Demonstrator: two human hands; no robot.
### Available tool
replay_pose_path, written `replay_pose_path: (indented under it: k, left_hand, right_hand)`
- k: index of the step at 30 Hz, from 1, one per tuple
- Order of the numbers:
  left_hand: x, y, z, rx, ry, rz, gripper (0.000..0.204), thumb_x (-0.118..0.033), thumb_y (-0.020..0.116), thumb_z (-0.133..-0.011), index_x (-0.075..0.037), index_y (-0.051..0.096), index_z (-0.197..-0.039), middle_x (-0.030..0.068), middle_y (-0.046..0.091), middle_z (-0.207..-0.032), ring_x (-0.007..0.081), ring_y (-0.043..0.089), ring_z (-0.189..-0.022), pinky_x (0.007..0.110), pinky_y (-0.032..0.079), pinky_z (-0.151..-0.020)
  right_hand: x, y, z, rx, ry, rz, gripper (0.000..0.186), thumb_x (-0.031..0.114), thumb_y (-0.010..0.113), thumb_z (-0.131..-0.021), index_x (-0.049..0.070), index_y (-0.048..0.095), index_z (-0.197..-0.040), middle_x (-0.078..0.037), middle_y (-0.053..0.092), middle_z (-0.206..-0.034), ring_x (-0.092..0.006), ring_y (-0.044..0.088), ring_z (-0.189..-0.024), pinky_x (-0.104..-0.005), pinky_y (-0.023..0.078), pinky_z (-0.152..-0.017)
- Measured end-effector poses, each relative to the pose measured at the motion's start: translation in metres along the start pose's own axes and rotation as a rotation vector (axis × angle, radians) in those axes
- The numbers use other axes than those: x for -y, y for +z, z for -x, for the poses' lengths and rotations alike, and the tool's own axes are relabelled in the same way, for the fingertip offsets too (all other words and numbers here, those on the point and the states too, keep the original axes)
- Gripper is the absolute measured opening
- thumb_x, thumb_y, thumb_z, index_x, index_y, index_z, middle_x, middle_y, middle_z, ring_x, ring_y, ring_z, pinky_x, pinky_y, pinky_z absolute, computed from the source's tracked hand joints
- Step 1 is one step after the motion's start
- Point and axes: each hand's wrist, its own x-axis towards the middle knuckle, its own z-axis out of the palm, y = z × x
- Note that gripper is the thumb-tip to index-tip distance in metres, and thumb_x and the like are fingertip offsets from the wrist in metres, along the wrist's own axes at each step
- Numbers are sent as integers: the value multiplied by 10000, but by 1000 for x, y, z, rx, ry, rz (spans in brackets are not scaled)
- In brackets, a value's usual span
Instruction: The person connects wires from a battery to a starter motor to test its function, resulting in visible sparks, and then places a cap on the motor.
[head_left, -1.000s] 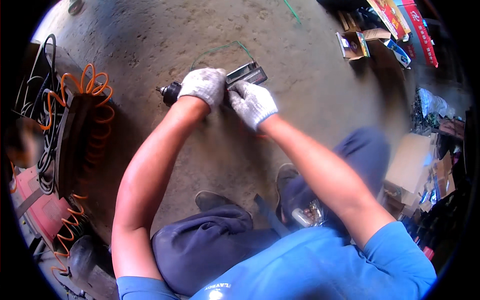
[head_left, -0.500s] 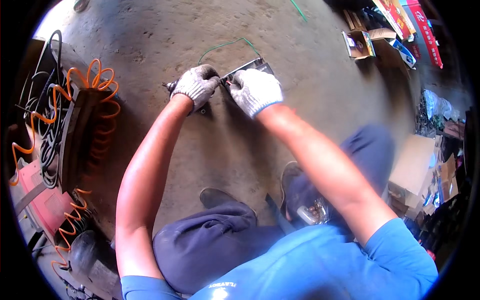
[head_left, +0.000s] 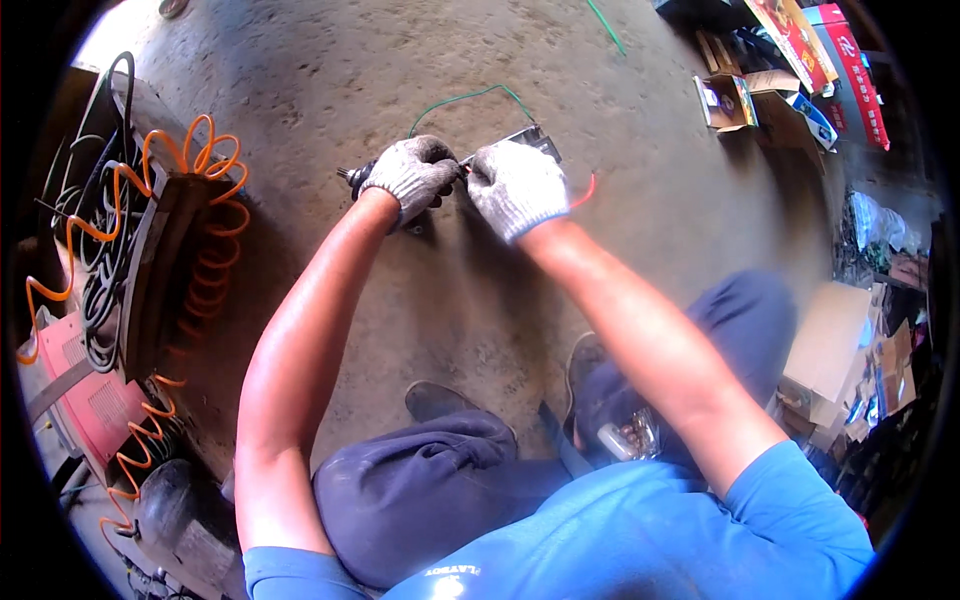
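**Both gloved hands were on the small metal part, work looked mid-way**

The person crouched over the concrete floor [head_left: 620, 230]. The left hand [head_left: 412, 175], in a grey knit glove, was curled shut around a dark tool [head_left: 352, 179] whose tip stuck out to the left. The right hand [head_left: 517, 185], gloved too, pressed down on a flat metal part [head_left: 532, 137] lying on the floor, fingers together and bent over its near edge. A green wire [head_left: 470, 97] looped away from the part and a red wire [head_left: 588, 192] showed beside the right wrist. Judging by both wires hanging loose, the job seemed unfinished. Both forearms reached forward, the hands nearly touching.
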Motion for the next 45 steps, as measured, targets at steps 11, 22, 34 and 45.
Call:
replay_pose_path:
  k: [11,22,34,45]
  left_hand:
    - [6,-5,-7,39,83,-60,280,-263,729,-909,-11,756,-1028,85,764,-852,160,710,-727,338,585,-694]
    - [0,-14,-11,149,-10,125,275,-218,758,-870,-14,735,-1054,85,755,-901,164,705,-760,333,588,-716]
    - [4,-17,-22,143,395,-346,384,-258,732,-955,-145,719,-1321,63,793,-1132,214,751,-974,372,580,-892]
    - [7,-14,-19,-31,255,-275,330,-362,686,-913,-88,785,-1068,128,782,-1021,314,740,-944,417,575,-859]
  right_hand:
    - [6,-4,-7,52,25,27,216,263,659,-923,97,791,-882,-178,761,-868,-362,753,-815,-498,591,-710]
    - [8,-17,-32,249,102,-48,234,263,632,-944,83,772,-996,-204,772,-1008,-404,746,-967,-500,588,-825]
    - [-1,-21,-29,279,180,-189,452,381,783,-895,30,645,-1144,-240,754,-1027,-415,727,-1019,-472,575,-888]
    - [-16,-32,1,246,108,-264,397,410,690,-918,39,778,-1030,-236,757,-986,-416,726,-976,-476,566,-872]
